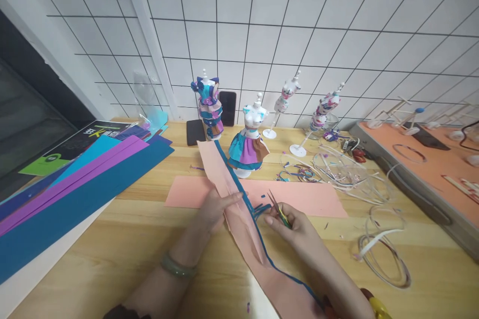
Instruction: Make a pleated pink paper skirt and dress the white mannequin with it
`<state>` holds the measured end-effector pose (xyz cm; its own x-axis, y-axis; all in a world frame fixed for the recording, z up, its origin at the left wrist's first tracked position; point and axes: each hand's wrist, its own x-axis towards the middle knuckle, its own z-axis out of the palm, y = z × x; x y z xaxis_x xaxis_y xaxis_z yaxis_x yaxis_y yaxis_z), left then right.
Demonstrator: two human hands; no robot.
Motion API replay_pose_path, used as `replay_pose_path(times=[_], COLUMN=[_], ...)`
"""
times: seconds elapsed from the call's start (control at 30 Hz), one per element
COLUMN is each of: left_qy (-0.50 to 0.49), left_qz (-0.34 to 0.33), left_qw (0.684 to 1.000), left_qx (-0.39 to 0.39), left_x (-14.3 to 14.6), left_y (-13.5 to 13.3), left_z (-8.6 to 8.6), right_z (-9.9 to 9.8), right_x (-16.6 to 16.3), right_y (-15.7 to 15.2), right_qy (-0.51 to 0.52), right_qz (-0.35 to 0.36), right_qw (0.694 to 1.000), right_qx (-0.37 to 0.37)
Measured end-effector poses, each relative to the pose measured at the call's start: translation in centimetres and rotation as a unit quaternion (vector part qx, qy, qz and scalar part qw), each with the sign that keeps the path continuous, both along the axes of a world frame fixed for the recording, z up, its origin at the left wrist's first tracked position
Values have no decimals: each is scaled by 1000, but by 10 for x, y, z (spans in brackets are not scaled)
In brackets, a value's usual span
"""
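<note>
Landmark = pink strip [239, 209]: long, with a blue band along its right edge, running from the bottom of view up and away over the tabletop [130, 239].

- Far left of the strip: paper stack [75, 184], fanned blue/purple/teal sheets, overhanging the tabletop's left side.
- Left of the strip, touching it: left hand [217, 207], thumb on top, pinching the strip's left edge. That part of the strip is lifted off the tabletop. Green bangle [177, 266] on that wrist.
- Behind the strip's far end: flat phone [195, 132] lying down, leaning phone [227, 107] against the grid wall, tall mannequin [209, 104] in a dress between them.
- Under the strip, crosswise: pink sheet [307, 197], flat.
- Just right of the strip's far end: short mannequin [249, 144] in a teal/purple/brown skirt.
- Right of the strip, at the blue band: right hand [295, 224], closed around small scissors [277, 207]. Blades are parted, tips up toward the band, with short blue cut ends just beside them.
- Further right of the strip: two stand mannequins [284, 99], then loose white strips [381, 254] in coils.
- Far right: orange board [430, 159].
</note>
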<state>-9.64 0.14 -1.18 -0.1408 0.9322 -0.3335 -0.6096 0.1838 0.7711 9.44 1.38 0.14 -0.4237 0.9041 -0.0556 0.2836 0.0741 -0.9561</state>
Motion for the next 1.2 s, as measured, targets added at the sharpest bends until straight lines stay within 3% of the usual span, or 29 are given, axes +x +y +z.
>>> replay_pose_path(times=[0.13, 0.37, 0.57, 0.87, 1.03, 1.1, 1.2], left_qy=[-3, -18, -9, 0, -2, -1, -2], left_qz=[-19, -71, -62, -79, -69, -51, -27], left_qw=[1000, 997, 998, 997, 998, 999, 999], left_qx=[-1, 0, -4, -4, -3, -10, -21], left_x=[7, 15, 19, 24, 22, 20, 18], left_y=[-3, -7, -8, -9, -8, -7, -6], left_z=[0, -2, -2, -4, 1, 2, 3], right_z=[-3, -2, -3, -19, -5, 1, 5], right_x=[-2, -2, 2, 3, 1, -1, -2], right_y=[1, -2, 4, 9, 1, -5, -11], right_qy=[24, 44, 2, -88, -12, 9, 19], right_qz=[-41, 94, 2, -29, -81, -71, 0], right_qw=[999, 992, 999, 995, 995, 995, 997], right_qx=[-11, -74, -35, 29, 64, 74, 71])
